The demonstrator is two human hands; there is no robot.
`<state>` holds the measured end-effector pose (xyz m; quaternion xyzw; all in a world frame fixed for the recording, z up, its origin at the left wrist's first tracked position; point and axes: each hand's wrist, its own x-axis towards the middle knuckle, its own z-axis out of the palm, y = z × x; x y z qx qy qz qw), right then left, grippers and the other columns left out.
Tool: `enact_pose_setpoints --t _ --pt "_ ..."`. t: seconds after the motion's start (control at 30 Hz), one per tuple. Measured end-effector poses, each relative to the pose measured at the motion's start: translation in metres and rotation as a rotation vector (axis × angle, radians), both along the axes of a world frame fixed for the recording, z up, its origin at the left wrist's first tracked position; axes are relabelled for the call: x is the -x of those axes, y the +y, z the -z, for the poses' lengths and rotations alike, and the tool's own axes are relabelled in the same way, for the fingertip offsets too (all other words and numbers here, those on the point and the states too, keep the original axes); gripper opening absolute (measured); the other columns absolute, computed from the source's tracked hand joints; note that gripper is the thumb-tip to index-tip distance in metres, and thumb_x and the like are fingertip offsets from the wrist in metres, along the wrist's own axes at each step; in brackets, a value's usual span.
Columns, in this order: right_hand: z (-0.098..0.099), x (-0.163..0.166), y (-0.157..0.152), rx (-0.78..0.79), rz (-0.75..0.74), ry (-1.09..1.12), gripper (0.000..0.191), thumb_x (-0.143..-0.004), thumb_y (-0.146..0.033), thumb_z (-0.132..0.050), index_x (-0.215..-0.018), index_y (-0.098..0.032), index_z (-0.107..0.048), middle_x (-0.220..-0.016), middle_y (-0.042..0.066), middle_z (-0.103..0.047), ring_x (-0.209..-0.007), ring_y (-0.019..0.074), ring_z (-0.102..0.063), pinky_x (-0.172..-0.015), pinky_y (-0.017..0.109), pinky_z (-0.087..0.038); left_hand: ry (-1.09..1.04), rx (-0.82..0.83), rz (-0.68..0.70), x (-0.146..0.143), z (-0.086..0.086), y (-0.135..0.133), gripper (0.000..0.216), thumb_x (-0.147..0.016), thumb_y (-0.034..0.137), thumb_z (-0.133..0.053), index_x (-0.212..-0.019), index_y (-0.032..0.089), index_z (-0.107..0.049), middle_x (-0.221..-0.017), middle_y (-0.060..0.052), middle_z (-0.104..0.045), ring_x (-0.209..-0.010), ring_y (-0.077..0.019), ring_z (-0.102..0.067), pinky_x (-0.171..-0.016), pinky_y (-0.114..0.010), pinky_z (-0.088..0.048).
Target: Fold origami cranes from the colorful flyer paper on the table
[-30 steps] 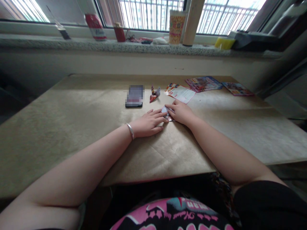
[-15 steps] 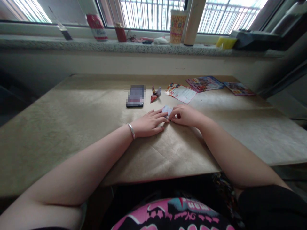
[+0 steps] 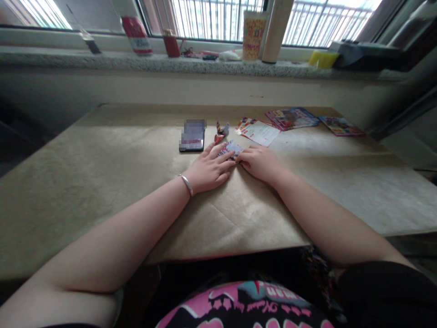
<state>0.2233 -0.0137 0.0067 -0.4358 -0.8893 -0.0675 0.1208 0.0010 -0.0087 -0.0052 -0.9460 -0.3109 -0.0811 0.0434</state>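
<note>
A small folded piece of printed paper [image 3: 232, 147], whitish with red and blue marks, lies on the table between my hands. My left hand [image 3: 210, 168] rests flat with its fingers spread, pressing the paper's left and near side. At the paper's right edge, the fingers of my right hand [image 3: 256, 161] are bent together and pinch it. Just beyond the paper stands a folded paper figure [image 3: 222, 131] in red, yellow and white. Parts of the paper are hidden under my fingers.
A phone [image 3: 192, 135] lies left of the paper figure. Printed sheets [image 3: 260, 132] and colourful leaflets [image 3: 292, 119] are at the back right, with another leaflet [image 3: 341, 126] beside them. Along the windowsill [image 3: 205, 67] stand a can [image 3: 136, 36], a patterned cup [image 3: 254, 36] and other items.
The paper now shows more of its printed side, including red marks, and sits slightly farther away. My right hand has shifted a little left, and its fingers have closed in.
</note>
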Motion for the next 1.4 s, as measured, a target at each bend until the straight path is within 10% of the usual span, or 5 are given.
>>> enact_pose_setpoints --t 0.27,1.4 --pt "0.002 -0.003 0.001 0.018 0.001 0.018 0.029 -0.089 -0.020 -0.050 -0.101 -0.025 -0.076 -0.101 0.003 -0.075 -0.088 0.0197 -0.062 -0.079 0.031 -0.040 0.076 0.227 -0.068 -0.003 -0.004 0.000 0.051 -0.097 0.037 -0.031 -0.145 0.020 -0.038 -0.158 -0.005 -0.029 -0.148 -0.0247 -0.018 -0.121 -0.053 -0.004" --pt "-0.018 -0.050 0.013 0.284 0.141 -0.042 0.024 -0.081 -0.023 -0.060 -0.095 -0.028 -0.080 -0.099 0.004 -0.072 -0.084 0.0175 -0.065 -0.078 0.028 -0.048 0.049 0.250 -0.078 -0.004 -0.006 -0.001 0.045 -0.096 0.036 -0.034 -0.139 0.024 -0.044 -0.158 -0.003 -0.030 -0.147 -0.0270 -0.020 -0.119 -0.055 -0.013"
